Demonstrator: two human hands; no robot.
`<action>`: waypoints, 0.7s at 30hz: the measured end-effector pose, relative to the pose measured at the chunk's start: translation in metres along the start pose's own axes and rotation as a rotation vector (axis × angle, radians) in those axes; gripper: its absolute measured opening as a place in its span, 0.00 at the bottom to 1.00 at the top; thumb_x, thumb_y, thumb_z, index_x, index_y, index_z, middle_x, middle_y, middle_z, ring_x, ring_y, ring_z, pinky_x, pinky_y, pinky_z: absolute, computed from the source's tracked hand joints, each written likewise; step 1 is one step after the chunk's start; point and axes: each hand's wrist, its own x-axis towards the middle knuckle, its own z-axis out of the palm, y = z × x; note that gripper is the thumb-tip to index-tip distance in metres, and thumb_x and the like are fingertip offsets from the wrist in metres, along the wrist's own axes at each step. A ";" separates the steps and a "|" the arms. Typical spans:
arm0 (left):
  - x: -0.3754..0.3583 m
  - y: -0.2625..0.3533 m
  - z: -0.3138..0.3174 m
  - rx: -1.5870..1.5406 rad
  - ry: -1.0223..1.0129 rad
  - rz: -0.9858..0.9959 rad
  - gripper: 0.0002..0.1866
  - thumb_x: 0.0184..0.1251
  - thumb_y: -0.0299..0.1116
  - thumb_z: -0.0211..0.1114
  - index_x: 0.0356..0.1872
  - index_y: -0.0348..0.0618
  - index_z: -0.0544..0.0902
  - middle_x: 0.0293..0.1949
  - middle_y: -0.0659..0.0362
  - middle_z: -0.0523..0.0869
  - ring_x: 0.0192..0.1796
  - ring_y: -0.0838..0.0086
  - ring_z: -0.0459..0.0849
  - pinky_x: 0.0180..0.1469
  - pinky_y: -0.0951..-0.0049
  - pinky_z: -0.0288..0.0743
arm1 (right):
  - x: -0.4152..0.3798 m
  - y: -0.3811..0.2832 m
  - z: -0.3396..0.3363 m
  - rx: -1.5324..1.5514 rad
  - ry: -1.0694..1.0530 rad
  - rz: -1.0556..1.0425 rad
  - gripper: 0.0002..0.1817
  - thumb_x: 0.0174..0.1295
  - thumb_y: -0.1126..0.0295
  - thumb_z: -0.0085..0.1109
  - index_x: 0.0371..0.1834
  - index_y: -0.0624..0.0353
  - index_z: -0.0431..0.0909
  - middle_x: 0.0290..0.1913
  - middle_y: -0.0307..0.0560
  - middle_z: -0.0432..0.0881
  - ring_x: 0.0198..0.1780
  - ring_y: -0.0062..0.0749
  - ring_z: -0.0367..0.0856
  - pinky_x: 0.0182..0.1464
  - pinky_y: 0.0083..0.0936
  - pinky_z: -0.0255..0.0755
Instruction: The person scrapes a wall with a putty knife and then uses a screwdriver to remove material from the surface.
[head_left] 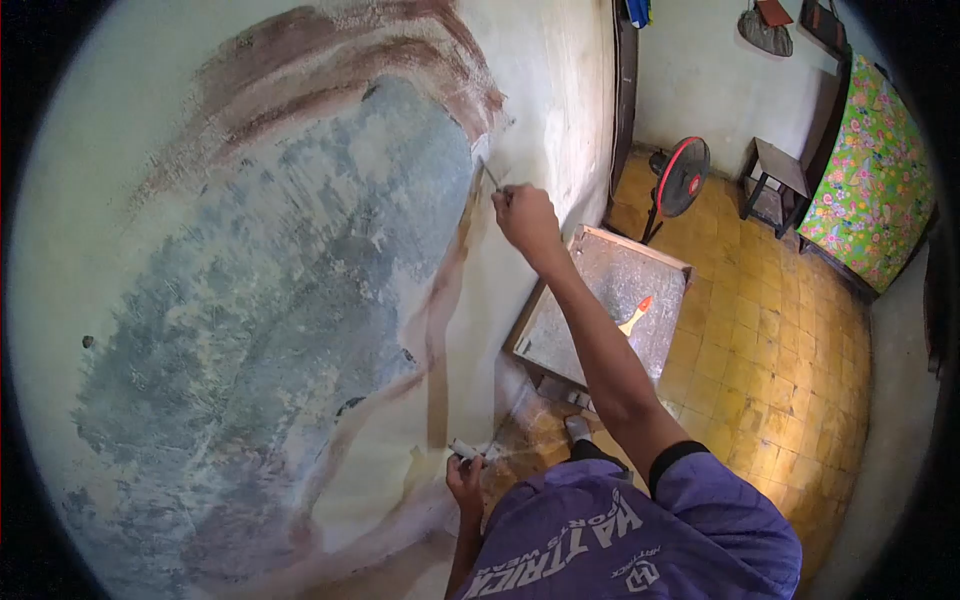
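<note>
My right hand (pixel 527 222) is raised, its fingers closed round a thin narrow-bladed tool (pixel 491 175); the exact kind is too small to tell. The tool's tip meets the wall at the upper right edge of a large grey bare patch (pixel 290 290). Lower down, close to the wall, my left hand (pixel 465 482) grips a small whitish object (pixel 465 450), whose kind I cannot make out. Brownish smears (pixel 300 60) border the patch along its top and right side.
A low table (pixel 590 340) stands beside the wall with a paintbrush (pixel 636 316) on it. Behind it are a fan (pixel 683 177) with a red rim and a small stool (pixel 778 168). A green flowered cloth (pixel 868 175) hangs at the right, above yellow floor tiles (pixel 740 350).
</note>
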 end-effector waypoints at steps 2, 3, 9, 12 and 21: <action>-0.004 -0.011 -0.003 0.002 0.041 -0.002 0.13 0.67 0.24 0.66 0.50 0.34 0.75 0.44 0.58 0.81 0.46 0.74 0.81 0.48 0.72 0.75 | -0.020 -0.014 -0.009 -0.007 -0.019 -0.052 0.13 0.65 0.64 0.60 0.34 0.64 0.85 0.28 0.66 0.82 0.34 0.64 0.83 0.39 0.49 0.78; -0.005 -0.010 -0.003 -0.005 0.035 0.001 0.13 0.67 0.24 0.65 0.50 0.34 0.75 0.44 0.58 0.81 0.46 0.75 0.81 0.48 0.72 0.75 | -0.028 -0.019 -0.011 -0.013 -0.037 -0.074 0.13 0.65 0.63 0.60 0.34 0.64 0.85 0.28 0.66 0.82 0.34 0.64 0.83 0.39 0.49 0.78; 0.008 -0.013 -0.010 0.020 0.008 0.015 0.13 0.67 0.23 0.65 0.51 0.34 0.75 0.45 0.58 0.81 0.46 0.76 0.81 0.49 0.73 0.75 | 0.010 0.010 0.003 0.011 -0.084 0.029 0.17 0.65 0.58 0.61 0.37 0.64 0.84 0.35 0.68 0.84 0.39 0.65 0.84 0.45 0.51 0.79; 0.003 -0.016 -0.006 0.009 0.041 -0.003 0.13 0.67 0.23 0.65 0.51 0.35 0.75 0.45 0.59 0.81 0.46 0.76 0.80 0.48 0.73 0.75 | -0.021 -0.020 -0.021 -0.003 -0.146 -0.020 0.18 0.65 0.59 0.61 0.31 0.67 0.83 0.34 0.68 0.84 0.40 0.65 0.84 0.44 0.50 0.79; 0.009 -0.020 -0.002 -0.014 0.041 -0.012 0.13 0.67 0.22 0.65 0.51 0.33 0.75 0.45 0.58 0.81 0.45 0.75 0.82 0.49 0.72 0.76 | -0.006 -0.007 -0.012 -0.004 -0.080 -0.012 0.16 0.63 0.60 0.63 0.33 0.67 0.84 0.32 0.69 0.83 0.38 0.64 0.84 0.43 0.49 0.80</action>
